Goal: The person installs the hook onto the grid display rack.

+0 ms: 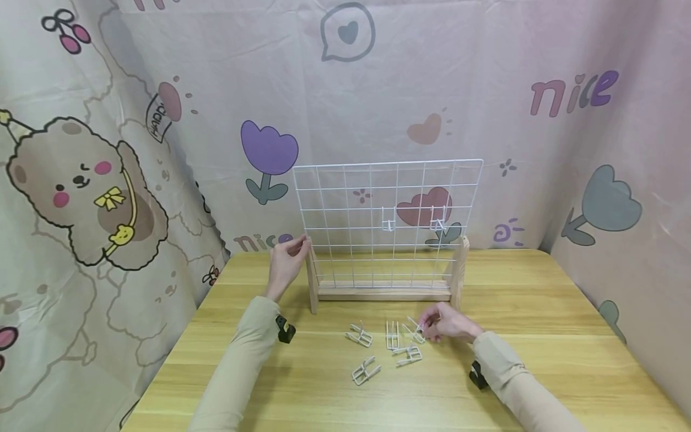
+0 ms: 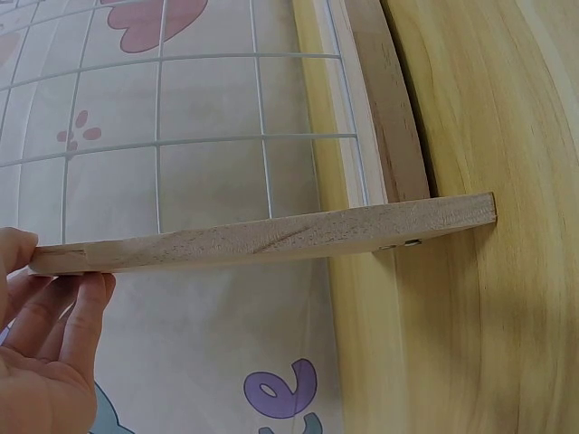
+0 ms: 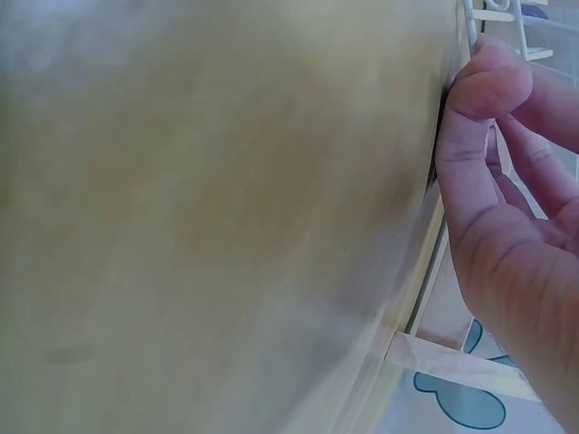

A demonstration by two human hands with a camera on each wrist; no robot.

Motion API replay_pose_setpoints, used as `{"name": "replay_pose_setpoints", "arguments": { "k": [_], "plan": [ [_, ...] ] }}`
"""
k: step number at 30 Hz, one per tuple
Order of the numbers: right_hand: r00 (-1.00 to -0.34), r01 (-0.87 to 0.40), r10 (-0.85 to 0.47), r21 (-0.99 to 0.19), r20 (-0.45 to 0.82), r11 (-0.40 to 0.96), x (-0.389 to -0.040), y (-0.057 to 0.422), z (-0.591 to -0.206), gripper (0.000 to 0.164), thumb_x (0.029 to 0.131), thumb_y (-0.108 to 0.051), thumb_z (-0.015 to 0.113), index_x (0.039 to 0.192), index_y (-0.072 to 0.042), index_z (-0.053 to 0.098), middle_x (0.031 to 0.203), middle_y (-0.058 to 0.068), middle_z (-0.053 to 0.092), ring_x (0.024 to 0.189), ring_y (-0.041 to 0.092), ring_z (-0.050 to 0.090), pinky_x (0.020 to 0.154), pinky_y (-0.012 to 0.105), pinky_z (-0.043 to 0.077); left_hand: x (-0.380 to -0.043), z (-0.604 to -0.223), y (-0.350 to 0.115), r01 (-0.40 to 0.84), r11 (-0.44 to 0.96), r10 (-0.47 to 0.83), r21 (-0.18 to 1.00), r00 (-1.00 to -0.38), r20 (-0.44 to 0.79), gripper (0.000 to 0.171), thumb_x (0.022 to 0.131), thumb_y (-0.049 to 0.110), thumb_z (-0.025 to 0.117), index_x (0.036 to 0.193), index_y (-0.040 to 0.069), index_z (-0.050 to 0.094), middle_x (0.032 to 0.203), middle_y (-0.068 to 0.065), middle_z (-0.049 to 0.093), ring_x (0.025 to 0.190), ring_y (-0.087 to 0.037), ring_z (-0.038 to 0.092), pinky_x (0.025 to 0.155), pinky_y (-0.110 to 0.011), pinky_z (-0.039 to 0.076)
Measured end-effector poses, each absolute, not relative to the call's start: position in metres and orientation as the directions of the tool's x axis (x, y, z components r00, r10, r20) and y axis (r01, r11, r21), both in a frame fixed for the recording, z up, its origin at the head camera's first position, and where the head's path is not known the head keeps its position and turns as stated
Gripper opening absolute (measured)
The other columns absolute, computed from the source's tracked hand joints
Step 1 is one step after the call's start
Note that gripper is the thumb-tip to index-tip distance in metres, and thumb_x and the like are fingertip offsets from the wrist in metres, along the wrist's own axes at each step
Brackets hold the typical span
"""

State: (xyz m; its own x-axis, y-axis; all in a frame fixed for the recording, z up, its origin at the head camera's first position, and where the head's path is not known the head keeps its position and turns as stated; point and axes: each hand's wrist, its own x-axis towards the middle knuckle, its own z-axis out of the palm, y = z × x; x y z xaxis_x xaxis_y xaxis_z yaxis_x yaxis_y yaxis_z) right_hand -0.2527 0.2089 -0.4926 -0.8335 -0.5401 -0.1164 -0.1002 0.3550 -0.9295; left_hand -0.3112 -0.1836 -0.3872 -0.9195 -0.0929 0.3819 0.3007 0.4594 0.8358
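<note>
Printed cloth (image 1: 345,102) is hung behind and beside a wood-grain tabletop (image 1: 302,384). At the right hand (image 1: 445,322), thumb and fingers (image 3: 488,86) are held narrowly together, and one white wire hook (image 3: 493,15) is pinched; it is located at the fingertips, and whether it is touching the tabletop cannot be told. By the left hand (image 1: 288,261), the top end of the left upright (image 2: 271,237) is gripped between thumb and fingers. The step in hand is judged to be the picking up of a single hook while the stand is steadied. For the next move, a secure pinch and a lift clear of the neighbouring pieces appear to be called for; snagging is noted as a risk.

Just beside the pinched piece, a second hook (image 1: 393,335) and a third hook (image 1: 408,355) are found; two more, a fourth hook (image 1: 358,336) and a fifth hook (image 1: 366,371), are scattered farther left. Beyond these, the wire grid (image 1: 387,163) is supported between the left upright and the right upright (image 1: 459,270), above a wooden base (image 1: 384,294). On the grid, two hooks are hung: one near the middle (image 1: 388,225), one toward the right (image 1: 438,224).
</note>
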Motion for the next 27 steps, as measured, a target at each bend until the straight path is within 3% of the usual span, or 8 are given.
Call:
{"name": "replay_pose_setpoints", "arguments": {
  "k": [11, 27],
  "plan": [
    [-0.83, -0.092, -0.543, -0.928, -0.129, 0.36, -0.2532, 0.2099, -0.4936, 0.016, 0.083, 0.01, 0.067, 0.096, 0.017, 0.062, 0.079, 0.012, 0.067, 0.06, 0.011, 0.057, 0.052, 0.017, 0.051, -0.3108, -0.387, -0.1842, 0.309, 0.456, -0.091, 0.835, -0.917, 0.389, 0.038, 0.098, 0.027, 0.066, 0.13, 0.006, 0.066, 0.128, -0.017, 0.069, 0.111, -0.031, 0.072, 0.094, -0.04, 0.059],
    [-0.829, -0.075, -0.542, -0.935, -0.135, 0.347, -0.2533, 0.2112, -0.4952, 0.005, 0.086, 0.012, 0.065, 0.09, 0.011, 0.062, 0.079, 0.014, 0.068, 0.061, 0.012, 0.059, 0.053, 0.018, 0.053, -0.3108, -0.3871, -0.1844, 0.314, 0.473, -0.094, 0.823, -0.911, 0.402, 0.038, 0.098, 0.025, 0.066, 0.129, 0.004, 0.067, 0.126, -0.017, 0.07, 0.11, -0.031, 0.073, 0.094, -0.042, 0.06]
  ]
}}
